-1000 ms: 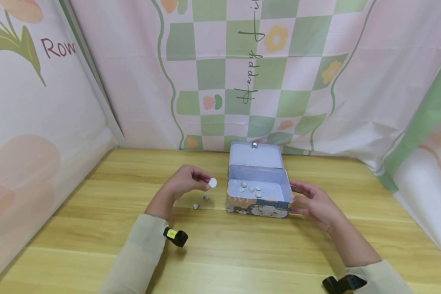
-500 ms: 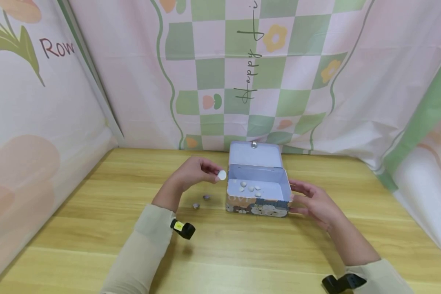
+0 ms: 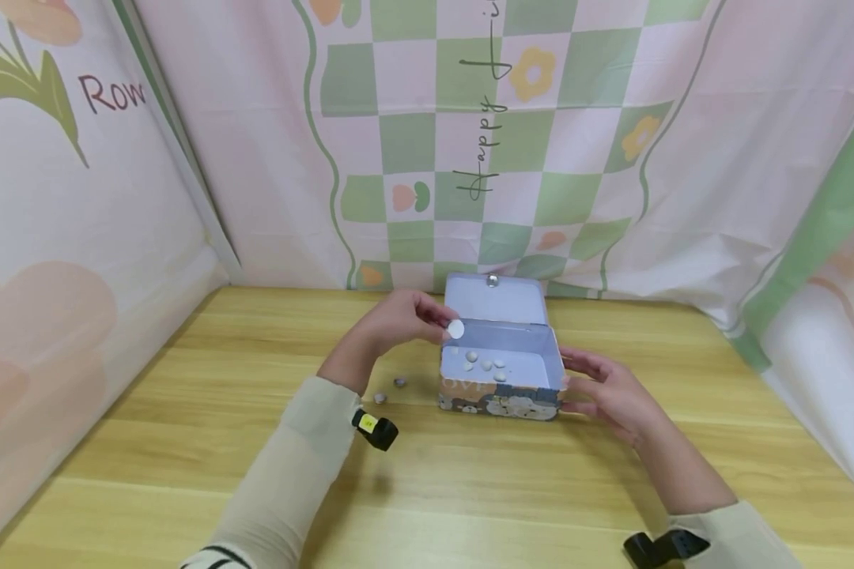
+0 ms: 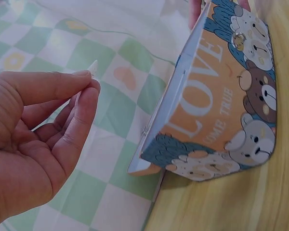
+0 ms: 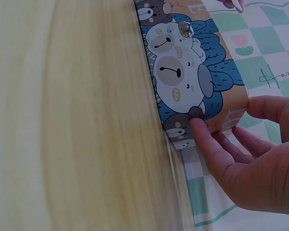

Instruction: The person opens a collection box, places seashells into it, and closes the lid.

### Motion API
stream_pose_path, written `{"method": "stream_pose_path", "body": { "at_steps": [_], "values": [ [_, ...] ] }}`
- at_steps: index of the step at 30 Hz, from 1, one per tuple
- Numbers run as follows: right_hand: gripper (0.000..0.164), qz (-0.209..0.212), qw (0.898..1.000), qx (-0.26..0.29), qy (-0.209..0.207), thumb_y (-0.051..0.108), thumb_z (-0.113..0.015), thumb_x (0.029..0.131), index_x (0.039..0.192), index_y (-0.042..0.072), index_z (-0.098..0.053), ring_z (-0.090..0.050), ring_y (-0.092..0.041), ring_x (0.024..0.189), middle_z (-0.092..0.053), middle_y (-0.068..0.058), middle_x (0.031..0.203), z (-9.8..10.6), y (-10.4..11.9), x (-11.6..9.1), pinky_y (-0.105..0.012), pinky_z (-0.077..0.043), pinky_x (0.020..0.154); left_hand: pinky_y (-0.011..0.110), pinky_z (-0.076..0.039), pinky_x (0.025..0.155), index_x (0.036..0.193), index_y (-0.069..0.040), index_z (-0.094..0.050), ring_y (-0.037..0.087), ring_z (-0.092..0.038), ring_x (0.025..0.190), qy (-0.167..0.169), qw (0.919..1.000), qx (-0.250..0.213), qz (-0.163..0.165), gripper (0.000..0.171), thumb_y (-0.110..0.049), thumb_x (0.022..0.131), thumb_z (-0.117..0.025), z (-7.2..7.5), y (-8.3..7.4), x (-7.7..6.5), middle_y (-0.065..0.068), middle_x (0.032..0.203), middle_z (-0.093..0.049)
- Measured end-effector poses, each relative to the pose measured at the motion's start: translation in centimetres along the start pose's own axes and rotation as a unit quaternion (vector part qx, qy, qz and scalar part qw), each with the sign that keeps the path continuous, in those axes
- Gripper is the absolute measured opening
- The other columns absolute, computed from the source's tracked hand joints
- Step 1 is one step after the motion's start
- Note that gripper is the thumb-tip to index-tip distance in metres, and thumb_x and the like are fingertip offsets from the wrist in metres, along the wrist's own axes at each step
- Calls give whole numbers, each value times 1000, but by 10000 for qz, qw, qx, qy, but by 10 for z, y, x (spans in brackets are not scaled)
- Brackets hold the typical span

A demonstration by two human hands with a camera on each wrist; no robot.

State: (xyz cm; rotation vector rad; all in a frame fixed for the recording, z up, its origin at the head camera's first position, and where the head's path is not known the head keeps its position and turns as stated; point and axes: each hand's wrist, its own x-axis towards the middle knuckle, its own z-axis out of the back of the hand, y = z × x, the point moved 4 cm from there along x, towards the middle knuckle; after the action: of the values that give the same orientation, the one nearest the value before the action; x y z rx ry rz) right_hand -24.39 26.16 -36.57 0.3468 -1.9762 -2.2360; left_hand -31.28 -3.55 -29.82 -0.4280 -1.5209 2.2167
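A small white seashell (image 3: 455, 329) is pinched between the thumb and index finger of my left hand (image 3: 413, 320). In the left wrist view only a pointed white tip of the seashell (image 4: 94, 67) shows past the fingertips. The hand is over the left rim of a tin box (image 3: 501, 399) with bears printed on it. The box's lid (image 3: 494, 299) stands raised at the back, and several pale seashells (image 3: 487, 365) lie inside. My right hand (image 3: 608, 391) grips the box's right end; in the right wrist view its fingers (image 5: 209, 144) bend around the corner.
Two small seashells, one nearer (image 3: 380, 398) and one farther (image 3: 400, 382), lie on the wooden table (image 3: 427, 490) left of the box. A checkered curtain (image 3: 462, 142) hangs right behind the lid, and more cloth (image 3: 78, 261) borders the left side.
My left hand has moved right and away from me with the seashell, from above the table to the box's left rim. The right hand and the box have stayed in place.
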Motion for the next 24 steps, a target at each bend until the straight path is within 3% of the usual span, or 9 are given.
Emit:
{"method": "stream_pose_path", "body": {
  "at_steps": [13,24],
  "values": [
    [62,-2,10000,-8,14,1,-50,98,150,-8,-19,-58,-25,112,-23,-32,152,0,0,-1,-41,-55,86,28,-55,81,110,-9,-74,19,-64,92,411,9985,351,-17,27,-4,83,-76,-12,-21,27,6,99,-69],
    [63,-31,10000,26,6,2,-52,98,151,-8,-18,-60,-24,109,-22,-32,152,1,0,0,-40,-55,85,34,-53,87,109,-9,-73,17,-62,90,611,9932,838,532,28,-1,82,-75,-19,-23,51,4,99,-68]
  ]
}}
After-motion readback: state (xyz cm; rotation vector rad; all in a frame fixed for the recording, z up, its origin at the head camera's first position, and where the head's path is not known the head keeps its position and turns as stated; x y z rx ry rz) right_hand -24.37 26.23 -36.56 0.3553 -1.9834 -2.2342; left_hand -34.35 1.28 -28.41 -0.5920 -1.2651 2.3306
